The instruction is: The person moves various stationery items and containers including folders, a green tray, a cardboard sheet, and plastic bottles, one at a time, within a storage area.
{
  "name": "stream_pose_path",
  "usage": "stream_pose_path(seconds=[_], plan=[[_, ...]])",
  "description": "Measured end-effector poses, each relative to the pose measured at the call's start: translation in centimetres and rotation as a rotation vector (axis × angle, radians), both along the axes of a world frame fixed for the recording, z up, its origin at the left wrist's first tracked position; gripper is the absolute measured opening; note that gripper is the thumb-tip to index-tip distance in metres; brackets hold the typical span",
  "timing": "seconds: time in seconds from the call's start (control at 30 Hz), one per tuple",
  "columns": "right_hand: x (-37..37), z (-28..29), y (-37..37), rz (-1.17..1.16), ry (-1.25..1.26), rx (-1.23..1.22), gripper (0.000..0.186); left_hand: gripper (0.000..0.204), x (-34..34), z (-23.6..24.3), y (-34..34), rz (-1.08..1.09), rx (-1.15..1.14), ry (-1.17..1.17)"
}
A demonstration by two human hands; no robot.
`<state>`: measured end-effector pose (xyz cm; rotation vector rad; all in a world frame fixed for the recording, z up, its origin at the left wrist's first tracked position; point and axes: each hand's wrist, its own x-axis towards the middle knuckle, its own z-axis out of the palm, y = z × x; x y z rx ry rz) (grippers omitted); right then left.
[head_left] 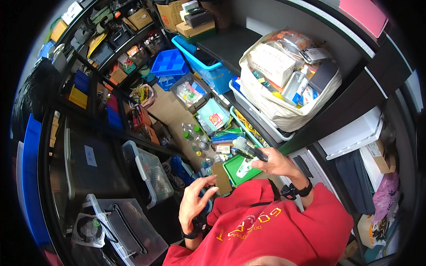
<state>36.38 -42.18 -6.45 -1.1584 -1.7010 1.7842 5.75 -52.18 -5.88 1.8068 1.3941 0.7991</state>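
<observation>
My right hand [279,164] is closed around a small bundle of slim items [248,148], black near the fingers and clear or whitish at the far end; their exact kind is hard to make out. Just below them a white flat piece [244,168] shows over a green tray [253,174]; whether the hand also grips it is unclear. My left hand [195,197] is raised to the left, thumb and fingers apart, with nothing visible in it. A brown cardboard piece [220,177] is nearest to it.
Bottles [193,135], packets and bins crowd the floor ahead. Shelving with a clear plastic box [148,175] and an open clear drawer [128,226] stands at left. A stuffed cream fabric bag [284,111] sits on the right shelf, beyond a blue bin [213,73].
</observation>
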Motion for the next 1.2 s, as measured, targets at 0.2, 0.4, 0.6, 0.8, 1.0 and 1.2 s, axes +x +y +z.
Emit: stream_pose_path(seconds=[0.2,0.4,0.6,0.8,1.0,1.2], plan=[[1.7,-1.3,-0.3,-0.091,0.017,0.107,0.041,0.035,-2.9,-0.8,-1.1,0.202,-0.042,0.024],[3.6,-2.7,-0.5,-0.223,-0.108,0.083,0.038,0.033,-6.2,-2.3,-2.4,0.399,-0.086,0.022],[3.6,-3.6,-1.9,-0.349,-0.115,-0.039,0.032,0.032,-6.8,-1.6,-3.3,0.479,-0.147,0.059],[3.3,-5.0,-4.3,-0.385,-0.205,-0.087,0.036,0.033,-7.3,-4.4,-4.8,0.498,-0.188,0.034],[3.6,-4.6,-5.4,-0.383,-0.256,-0.147,0.032,0.033,-6.6,-6.2,-6.1,0.484,-0.26,-0.053],[5.3,-5.6,-3.4,-0.279,-0.23,-0.137,0.032,0.033,-3.9,-6.5,-6.7,0.519,-0.298,-0.081]])
